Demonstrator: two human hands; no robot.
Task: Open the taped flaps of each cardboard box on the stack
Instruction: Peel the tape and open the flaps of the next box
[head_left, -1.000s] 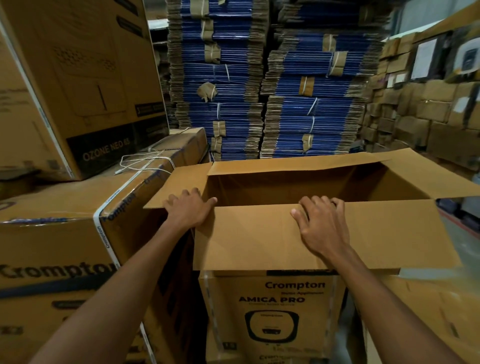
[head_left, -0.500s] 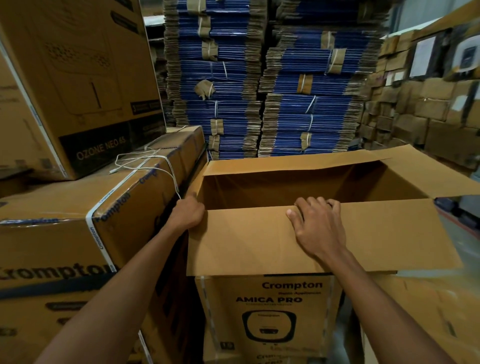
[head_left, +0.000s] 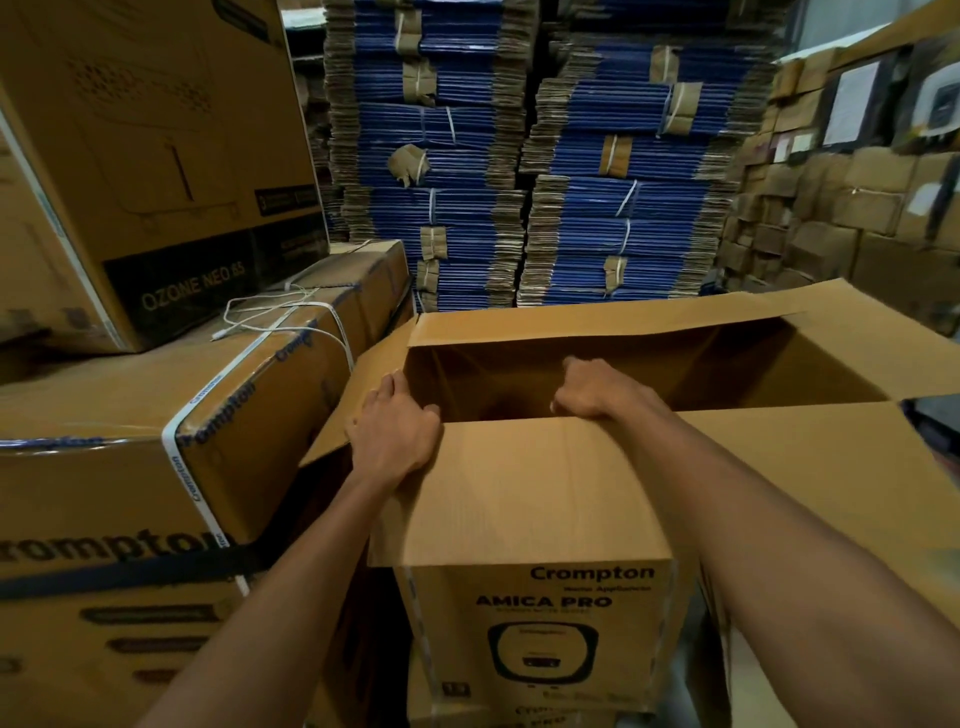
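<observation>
Fingers (head_left: 423, 410) curl over the edge of the near flap (head_left: 519, 493): my left hand (head_left: 395, 436) at its corner, my right hand (head_left: 597, 397) mid-edge, on the open box (head_left: 675, 358) topping the stack (head_left: 535, 623) before me. I'd push down evenly with both so the crease folds flat without tearing.

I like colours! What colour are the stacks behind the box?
The stacks are blue, head view.
</observation>
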